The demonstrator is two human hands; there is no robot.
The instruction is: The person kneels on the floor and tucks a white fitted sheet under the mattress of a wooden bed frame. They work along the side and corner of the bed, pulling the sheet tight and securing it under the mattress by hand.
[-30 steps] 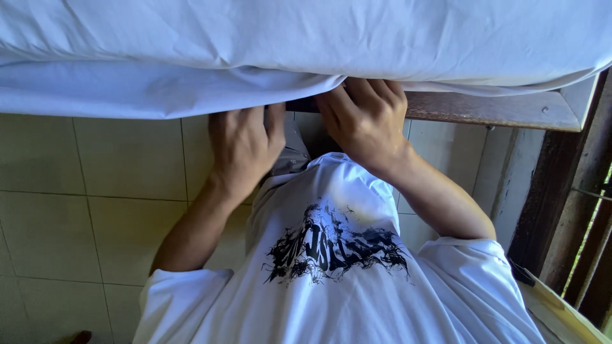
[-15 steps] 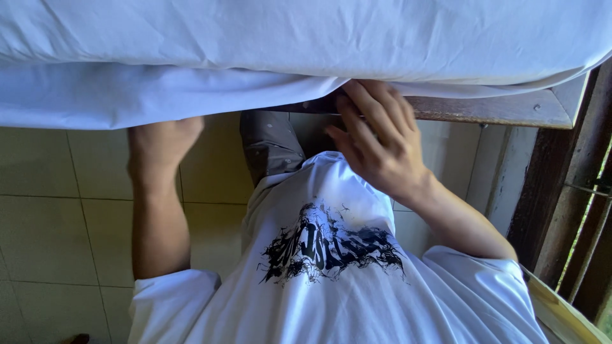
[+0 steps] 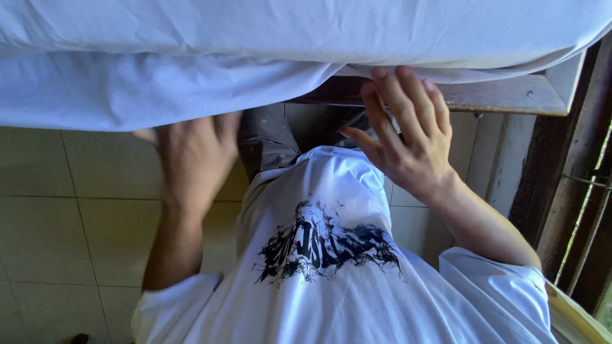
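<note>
Head view: the white sheet [image 3: 191, 83] runs left to right above my hands, hem hanging over the bed frame [image 3: 510, 95]. My left hand [image 3: 194, 159], blurred, and right hand [image 3: 408, 137] are spread, holding nothing. Tiled floor [image 3: 64, 210] below.

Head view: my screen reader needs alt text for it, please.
Two bare hands reach up to a white bed sheet hanging off a wooden bed frame: the right hand open at its edge, the left hand blurred just below it. Below: white printed T-shirt, tiled floor.
</note>
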